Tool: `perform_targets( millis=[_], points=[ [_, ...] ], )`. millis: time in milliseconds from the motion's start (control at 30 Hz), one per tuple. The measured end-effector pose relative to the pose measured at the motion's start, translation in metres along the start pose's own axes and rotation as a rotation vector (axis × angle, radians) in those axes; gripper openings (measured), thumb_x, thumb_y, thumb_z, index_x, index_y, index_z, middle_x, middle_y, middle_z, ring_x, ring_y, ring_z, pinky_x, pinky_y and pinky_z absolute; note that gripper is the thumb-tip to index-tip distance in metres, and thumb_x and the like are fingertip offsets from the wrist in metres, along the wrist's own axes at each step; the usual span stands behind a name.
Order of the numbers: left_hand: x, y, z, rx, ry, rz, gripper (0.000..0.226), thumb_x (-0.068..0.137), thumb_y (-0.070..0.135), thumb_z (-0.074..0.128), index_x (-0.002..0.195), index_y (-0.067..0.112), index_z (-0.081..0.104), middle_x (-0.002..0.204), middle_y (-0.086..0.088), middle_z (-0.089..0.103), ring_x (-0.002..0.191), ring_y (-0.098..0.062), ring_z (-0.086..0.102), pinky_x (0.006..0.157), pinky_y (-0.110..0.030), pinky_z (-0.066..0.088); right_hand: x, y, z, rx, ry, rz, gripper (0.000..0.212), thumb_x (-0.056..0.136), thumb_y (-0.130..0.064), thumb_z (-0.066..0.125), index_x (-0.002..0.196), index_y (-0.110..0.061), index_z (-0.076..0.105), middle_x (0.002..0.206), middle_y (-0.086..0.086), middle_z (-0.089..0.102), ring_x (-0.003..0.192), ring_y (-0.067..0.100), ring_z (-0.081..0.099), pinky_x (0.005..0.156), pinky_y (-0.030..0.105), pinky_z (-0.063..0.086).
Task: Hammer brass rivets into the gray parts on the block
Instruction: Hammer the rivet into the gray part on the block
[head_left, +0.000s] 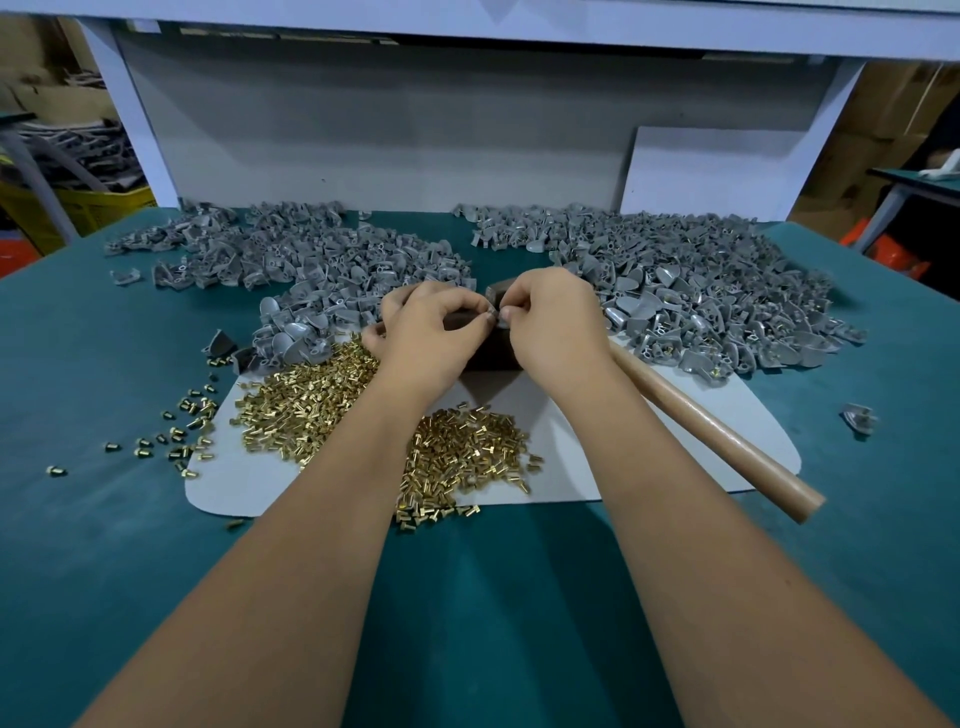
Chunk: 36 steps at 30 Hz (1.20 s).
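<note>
- Two hands meet over the dark block (488, 353): the left hand (431, 332) and the right hand (550, 322), each with fingertips curled, pinch a small gray part (493, 313) between them.
- Heaps of gray parts (691, 291) lie to both sides behind.
- Brass rivets (457, 457) are spread on a white sheet (597, 431) on the green table (467, 597).
- The hammer's wooden handle (717, 436) lies beneath the right wrist.
</note>
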<state>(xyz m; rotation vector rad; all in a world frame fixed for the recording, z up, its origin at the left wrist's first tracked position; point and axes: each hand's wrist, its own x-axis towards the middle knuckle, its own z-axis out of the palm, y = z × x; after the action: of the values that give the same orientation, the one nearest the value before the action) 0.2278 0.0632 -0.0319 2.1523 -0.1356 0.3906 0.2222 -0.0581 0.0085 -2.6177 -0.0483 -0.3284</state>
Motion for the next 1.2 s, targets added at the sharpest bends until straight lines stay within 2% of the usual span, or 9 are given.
perform_targets(
  millis=[200,367,500,633,700,800,900,1067,1200],
  points=[
    [0.000,0.000,0.000,0.040,0.002,0.002,0.005,0.091,0.041,0.064,0.091,0.039,0.069,0.110,0.021,0.049,0.127,-0.019,0.030,0.108,-0.054,0.021,0.003,0.007,0.004,0.087,0.074,-0.040,0.017,0.088,-0.005,0.054,0.094,-0.007,0.069,0.098,0.013,0.067,0.095,0.028,0.061,0.073,0.026,0.043],
    [0.000,-0.001,0.000,0.049,0.002,0.007,0.004,0.091,0.040,0.064,0.091,0.039,0.068,0.111,0.020,0.049,0.128,-0.019,0.029,0.107,-0.051,0.019,0.018,-0.002,-0.004,-0.086,-0.010,-0.014,0.013,0.086,-0.010,0.064,0.088,-0.014,0.076,0.085,0.009,0.071,0.074,0.023,0.062,0.062,0.024,0.042],
    [0.000,-0.001,0.000,0.075,0.001,0.010,0.007,0.091,0.041,0.063,0.095,0.037,0.069,0.114,0.021,0.051,0.129,-0.018,0.028,0.105,-0.048,0.017,0.023,-0.001,-0.009,-0.092,-0.030,-0.024,0.013,0.086,-0.009,0.065,0.085,-0.017,0.076,0.082,0.006,0.070,0.071,0.019,0.060,0.050,0.021,0.041],
    [0.001,0.000,0.000,0.084,0.004,0.011,0.003,0.091,0.041,0.064,0.088,0.041,0.065,0.109,0.022,0.048,0.129,-0.018,0.028,0.106,-0.050,0.018,0.027,-0.007,-0.009,-0.180,-0.047,-0.052,0.010,0.083,-0.012,0.069,0.093,-0.010,0.073,0.087,0.007,0.071,0.079,0.021,0.065,0.067,0.028,0.055],
    [0.001,0.001,0.000,0.076,0.004,0.011,0.005,0.091,0.041,0.065,0.086,0.042,0.063,0.110,0.023,0.048,0.129,-0.018,0.027,0.106,-0.050,0.017,0.029,-0.009,-0.009,-0.198,-0.045,-0.076,0.012,0.081,-0.012,0.071,0.092,-0.010,0.071,0.086,0.006,0.070,0.079,0.021,0.064,0.071,0.031,0.056],
    [0.000,0.001,0.001,0.085,0.009,0.006,0.006,0.091,0.042,0.065,0.085,0.043,0.063,0.110,0.023,0.048,0.130,-0.018,0.027,0.105,-0.049,0.017,0.029,-0.009,-0.008,-0.221,-0.028,-0.073,0.010,0.083,-0.012,0.069,0.093,-0.012,0.071,0.084,0.005,0.069,0.071,0.018,0.061,0.058,0.025,0.051],
    [0.000,0.001,0.000,0.075,0.007,0.001,0.006,0.091,0.040,0.065,0.085,0.042,0.063,0.111,0.020,0.048,0.131,-0.021,0.027,0.108,-0.052,0.018,0.024,-0.005,-0.003,-0.231,-0.002,-0.057,0.009,0.087,-0.012,0.065,0.091,-0.013,0.073,0.081,0.004,0.068,0.057,0.012,0.051,0.045,0.020,0.035],
    [-0.001,0.003,-0.001,0.068,0.003,-0.005,0.003,0.091,0.041,0.064,0.089,0.041,0.064,0.126,0.011,0.055,0.131,-0.022,0.027,0.109,-0.055,0.020,0.022,-0.007,0.000,-0.218,0.047,-0.048,0.009,0.088,-0.008,0.062,0.091,-0.012,0.069,0.066,0.000,0.052,0.056,0.015,0.047,0.056,0.023,0.038],
    [-0.002,0.002,-0.001,0.039,0.001,0.001,0.003,0.092,0.038,0.064,0.091,0.039,0.066,0.119,0.011,0.054,0.131,-0.023,0.028,0.109,-0.055,0.023,0.020,-0.010,0.003,-0.198,0.063,-0.034,0.010,0.090,-0.008,0.059,0.092,-0.014,0.067,0.064,-0.002,0.048,0.054,0.011,0.042,0.057,0.024,0.037]
  ],
)
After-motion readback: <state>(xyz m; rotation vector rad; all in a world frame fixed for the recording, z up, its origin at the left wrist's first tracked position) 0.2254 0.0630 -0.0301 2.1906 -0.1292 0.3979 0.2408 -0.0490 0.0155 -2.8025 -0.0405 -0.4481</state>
